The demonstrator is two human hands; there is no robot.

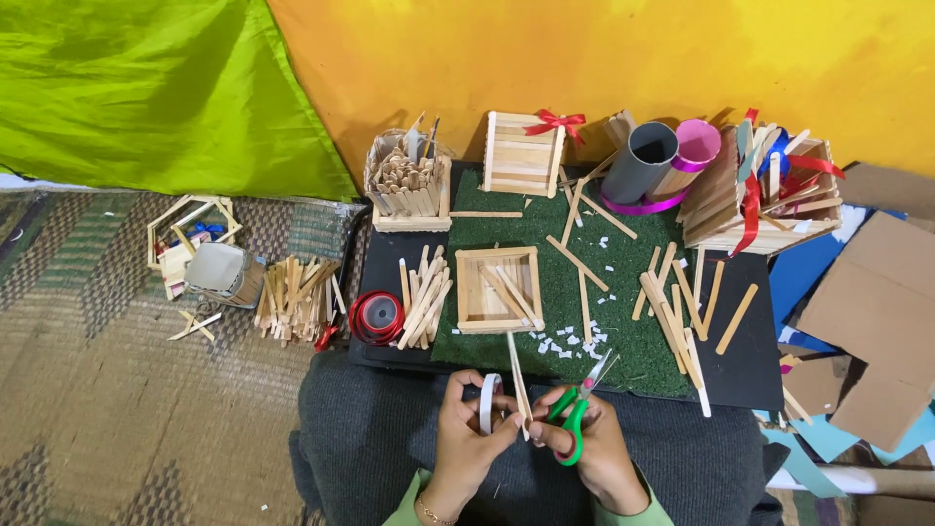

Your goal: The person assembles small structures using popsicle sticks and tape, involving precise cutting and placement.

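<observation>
Near the lap, left hand pinches tape roll and stick; right hand grips scissors just right.

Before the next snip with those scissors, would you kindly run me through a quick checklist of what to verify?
1. Left hand grips the white tape roll: ok.
2. Right hand holds the green-handled scissors: ok.
3. Wooden stick held between both hands: ok.
4. Scissor blades open: cannot tell.
5. Fingertips away from the blades: cannot tell.
6. Open stick box lies on the green mat: ok.
</observation>
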